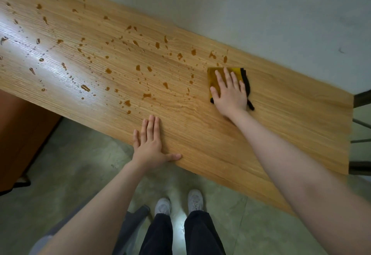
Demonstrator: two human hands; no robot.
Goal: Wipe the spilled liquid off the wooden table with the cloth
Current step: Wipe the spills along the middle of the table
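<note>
A long wooden table (281, 126) runs from upper left to lower right. Several brown drops and small puddles of spilled liquid (108, 71) dot its left and middle parts. A yellow cloth with a black edge (213, 74) lies flat near the table's far edge. My right hand (230, 92) presses flat on the cloth with fingers spread and covers most of it. A few drops sit just beyond the cloth. My left hand (150, 142) rests flat on the table's near edge, holding nothing, with its thumb along the rim.
A pale wall (261, 13) runs directly behind the table. A reddish-brown cabinet (22, 138) stands under the table's left part. Dark metal bars (361, 134) show past the right end. My legs and grey shoes (180, 204) stand on the concrete floor below.
</note>
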